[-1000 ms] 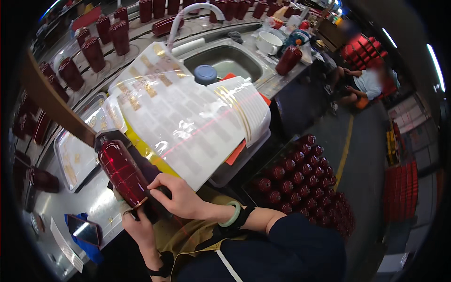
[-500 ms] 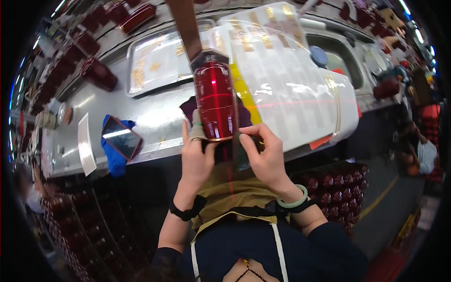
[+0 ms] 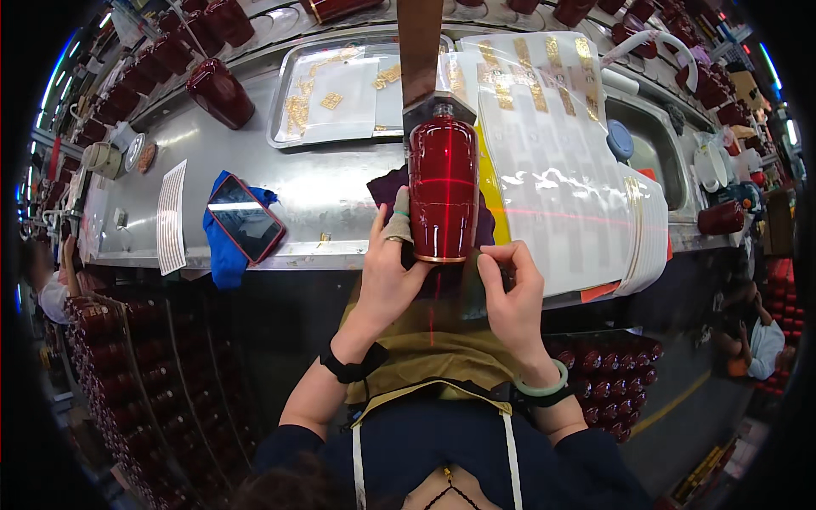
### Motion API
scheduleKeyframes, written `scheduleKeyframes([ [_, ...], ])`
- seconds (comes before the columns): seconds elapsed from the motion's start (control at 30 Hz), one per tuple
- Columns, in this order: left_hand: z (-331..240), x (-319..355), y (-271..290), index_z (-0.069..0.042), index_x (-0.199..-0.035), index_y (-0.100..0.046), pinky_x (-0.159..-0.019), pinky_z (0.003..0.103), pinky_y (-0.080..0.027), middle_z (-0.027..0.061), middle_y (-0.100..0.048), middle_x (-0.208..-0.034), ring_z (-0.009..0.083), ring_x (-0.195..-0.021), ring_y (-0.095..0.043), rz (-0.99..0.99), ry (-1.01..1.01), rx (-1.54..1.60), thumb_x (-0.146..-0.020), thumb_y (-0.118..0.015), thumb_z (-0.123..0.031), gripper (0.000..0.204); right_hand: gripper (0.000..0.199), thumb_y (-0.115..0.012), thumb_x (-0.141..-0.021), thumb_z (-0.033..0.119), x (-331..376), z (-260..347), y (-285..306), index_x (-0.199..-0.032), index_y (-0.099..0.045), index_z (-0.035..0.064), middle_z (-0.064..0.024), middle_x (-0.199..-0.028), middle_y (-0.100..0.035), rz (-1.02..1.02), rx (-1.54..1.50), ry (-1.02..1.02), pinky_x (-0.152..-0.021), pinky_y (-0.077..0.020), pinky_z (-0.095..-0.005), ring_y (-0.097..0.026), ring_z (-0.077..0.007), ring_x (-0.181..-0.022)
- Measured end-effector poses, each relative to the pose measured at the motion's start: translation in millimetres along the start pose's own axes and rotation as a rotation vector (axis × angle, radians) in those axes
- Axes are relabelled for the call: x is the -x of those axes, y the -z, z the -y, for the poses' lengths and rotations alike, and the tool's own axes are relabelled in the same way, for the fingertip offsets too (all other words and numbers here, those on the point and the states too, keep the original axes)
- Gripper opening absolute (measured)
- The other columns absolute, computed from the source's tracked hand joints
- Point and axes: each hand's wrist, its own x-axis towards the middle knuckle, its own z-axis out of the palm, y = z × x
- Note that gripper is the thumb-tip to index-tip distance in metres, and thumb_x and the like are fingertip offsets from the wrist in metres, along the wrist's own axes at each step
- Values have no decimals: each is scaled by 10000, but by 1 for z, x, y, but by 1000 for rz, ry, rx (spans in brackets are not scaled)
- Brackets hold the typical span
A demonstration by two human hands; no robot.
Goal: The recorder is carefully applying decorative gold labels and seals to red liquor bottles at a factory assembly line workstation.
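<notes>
A glossy dark red bottle [image 3: 444,191] lies with its neck pointing away from me, against a dark angled support [image 3: 439,104] under a brown upright bar. My left hand [image 3: 391,272] grips its lower left side and base, with covers on some fingers. My right hand [image 3: 514,293] is beside the base at the right, thumb and forefinger pinched together. Whatever is between those fingertips is too small to make out. A thin red light line crosses the bottle. Dark purple cloth [image 3: 388,187] shows beneath it.
Right of the bottle lie white sheets [image 3: 561,187] with gold decals, then a sink [image 3: 650,144]. A metal tray [image 3: 280,127] with gold pieces is behind left. A phone [image 3: 246,219] on blue cloth [image 3: 228,265], a striped strip [image 3: 171,217] and another red bottle [image 3: 219,93] are left.
The whole view has shifted, so the bench and bottle appear further right. My left hand stays on the bottle; my right hand remains pinched beside its base.
</notes>
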Motion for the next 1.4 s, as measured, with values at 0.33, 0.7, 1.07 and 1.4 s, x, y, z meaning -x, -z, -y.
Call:
scheduleKeyframes([
  [0.33,-23,-14,7,36,-1488,-467,-1181,553,-326,245,-487,-1524,403,-1392,-497,-59,-203,-150,-707,-894,-149,909,110,-630,-999,58,-22,-12,33,-1047,-684,-25,-56,-858,-663,-30,-64,-81,-722,-470,-259,-589,-113,-777],
  [0.7,-9,-14,12,36,-1590,-276,-1095,409,-470,271,-434,-1557,378,-1367,-530,147,104,211,-684,-940,-129,1135,147,-537,-1046,112,-89,17,87,-1057,-632,1,-56,-956,-586,109,51,77,-831,-442,-274,-550,-144,-892],
  [1.07,63,-159,68,24,-1455,-522,-1053,417,-473,207,-676,-1311,286,-1224,-644,-104,-2,7,-913,-762,-176,625,153,-763,-878,164,-125,45,49,-965,-706,52,-98,-864,-592,144,146,269,-702,-485,-335,-592,-206,-761],
  [1.4,199,-283,16,-30,-1139,-699,-881,445,-507,180,-722,-1035,371,-1032,-680,298,-168,-485,-851,-720,-375,450,168,-712,-944,195,-94,34,50,-1010,-678,45,-104,-934,-588,102,102,266,-818,-494,-374,-611,-256,-840],
])
